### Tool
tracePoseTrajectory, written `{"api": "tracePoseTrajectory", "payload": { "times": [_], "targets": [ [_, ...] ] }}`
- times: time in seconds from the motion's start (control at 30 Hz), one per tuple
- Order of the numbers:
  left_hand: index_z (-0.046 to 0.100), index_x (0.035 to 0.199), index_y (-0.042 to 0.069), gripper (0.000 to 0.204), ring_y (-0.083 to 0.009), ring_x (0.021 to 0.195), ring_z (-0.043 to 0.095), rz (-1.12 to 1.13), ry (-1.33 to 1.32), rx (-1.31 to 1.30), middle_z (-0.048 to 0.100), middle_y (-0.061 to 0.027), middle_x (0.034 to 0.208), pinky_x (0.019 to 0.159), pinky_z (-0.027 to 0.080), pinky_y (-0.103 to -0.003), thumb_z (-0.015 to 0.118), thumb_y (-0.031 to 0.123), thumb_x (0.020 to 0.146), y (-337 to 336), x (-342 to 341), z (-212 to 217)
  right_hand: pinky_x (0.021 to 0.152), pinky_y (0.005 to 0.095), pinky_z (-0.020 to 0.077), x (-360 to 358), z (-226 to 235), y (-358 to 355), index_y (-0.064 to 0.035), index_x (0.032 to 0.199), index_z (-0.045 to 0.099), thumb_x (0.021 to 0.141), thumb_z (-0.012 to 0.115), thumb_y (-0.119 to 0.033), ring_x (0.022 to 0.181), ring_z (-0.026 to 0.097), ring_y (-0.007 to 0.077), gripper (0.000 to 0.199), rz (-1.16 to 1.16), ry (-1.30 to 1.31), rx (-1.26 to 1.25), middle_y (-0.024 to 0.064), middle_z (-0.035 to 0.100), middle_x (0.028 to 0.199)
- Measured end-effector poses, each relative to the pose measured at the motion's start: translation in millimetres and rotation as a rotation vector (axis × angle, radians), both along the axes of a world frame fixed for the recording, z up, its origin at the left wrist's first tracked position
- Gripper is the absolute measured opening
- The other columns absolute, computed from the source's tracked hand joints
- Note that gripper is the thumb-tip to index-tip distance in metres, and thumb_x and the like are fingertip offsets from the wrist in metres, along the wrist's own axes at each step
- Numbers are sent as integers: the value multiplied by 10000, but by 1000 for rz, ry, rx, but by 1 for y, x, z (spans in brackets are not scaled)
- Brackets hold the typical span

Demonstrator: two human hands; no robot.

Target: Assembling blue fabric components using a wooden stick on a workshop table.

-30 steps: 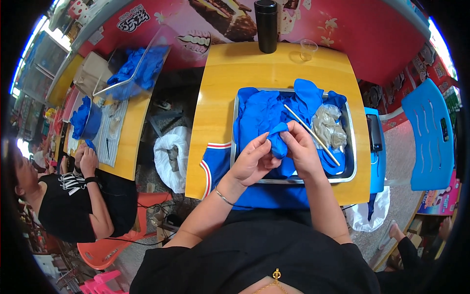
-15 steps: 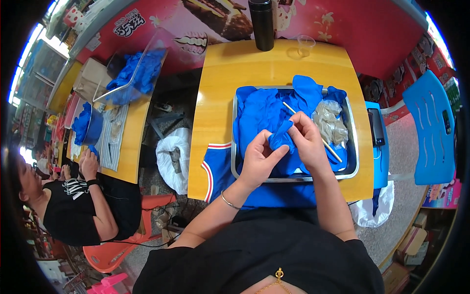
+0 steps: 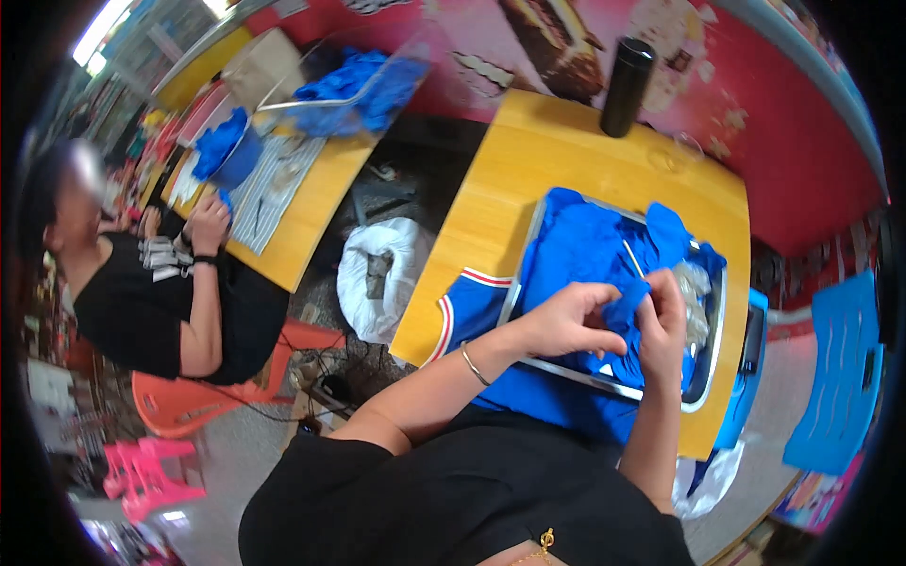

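Note:
A small piece of blue cloth [image 3: 623, 307] is held up over the tray between my two hands. My right hand [image 3: 664, 321] pinches its right side. My left hand [image 3: 569, 325] curves round its left side, thumb and forefinger bent about it; blur hides the exact grip. Beneath them, a metal tray [image 3: 618, 385] is heaped with more blue cloth pieces [image 3: 580, 241]. A thin pale stick [image 3: 633, 258] pokes up beside my right fingers, its lower part hidden. Crumpled translucent beige material [image 3: 696, 292] lies at the tray's right side.
The yellow table [image 3: 514, 141] also bears a black flask [image 3: 627, 87], a clear cup [image 3: 684, 151] and a blue garment with striped trim [image 3: 477, 307]. A white-lined bin [image 3: 373, 292] stands left of it. Another person [image 3: 151, 302] works at the left table; a blue chair [image 3: 832, 368] is right.
The view has swung left, so table and tray appear farther right and tilted. My left thumb and forefinger have spread wider around the cloth. My right hand keeps its pinch.

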State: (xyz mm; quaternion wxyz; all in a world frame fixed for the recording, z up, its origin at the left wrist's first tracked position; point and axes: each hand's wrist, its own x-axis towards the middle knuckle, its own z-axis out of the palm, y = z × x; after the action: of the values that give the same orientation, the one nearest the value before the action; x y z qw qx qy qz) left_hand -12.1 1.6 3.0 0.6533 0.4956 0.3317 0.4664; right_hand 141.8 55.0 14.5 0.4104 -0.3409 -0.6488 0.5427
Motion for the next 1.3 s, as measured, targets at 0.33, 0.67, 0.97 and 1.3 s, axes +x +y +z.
{"api": "tracePoseTrajectory", "payload": {
  "times": [0.33, 0.67, 0.97, 1.3],
  "targets": [
    [575, 891, 33, 153, -33, 746, 490, -30, -112, 43, 543, 51, 776, 682, 433, -214, 644, 153, 827, -9, 2, -10, 559, 171, 314, -12, -1, 1, -62, 833, 476, 871, 503, -46, 635, 395, 27, 49, 60, 33, 35, -47, 428, 711],
    [519, 832, 10, 140, -50, 723, 460, 332, 115, 278, 454, 44, 717, 641, 410, -223, 627, 98, 820, -16, 6, -14, 566, 172, 312, -22, -4, 1, -78, 842, 457, 881, 502, -53, 642, 391, 20, 65, 53, 45, -47, -59, 426, 701],
    [540, 972, 61, 127, -53, 827, 519, 319, -360, 24, 572, 11, 894, 747, 443, -210, 582, 120, 867, -13, 7, -11, 567, 169, 361, -15, -5, -6, -61, 937, 489, 886, 497, -71, 681, 434, 34, 53, -96, 143, 20, -17, 478, 802],
    [587, 931, 47, 104, -66, 751, 545, 459, -297, 112, 595, -3, 829, 696, 474, -231, 607, 101, 844, -10, 16, -17, 610, 192, 420, 0, -8, -17, -44, 949, 523, 805, 559, 10, 718, 488, 63, 157, 52, 91, -108, 2, 493, 808]
  ]
}}
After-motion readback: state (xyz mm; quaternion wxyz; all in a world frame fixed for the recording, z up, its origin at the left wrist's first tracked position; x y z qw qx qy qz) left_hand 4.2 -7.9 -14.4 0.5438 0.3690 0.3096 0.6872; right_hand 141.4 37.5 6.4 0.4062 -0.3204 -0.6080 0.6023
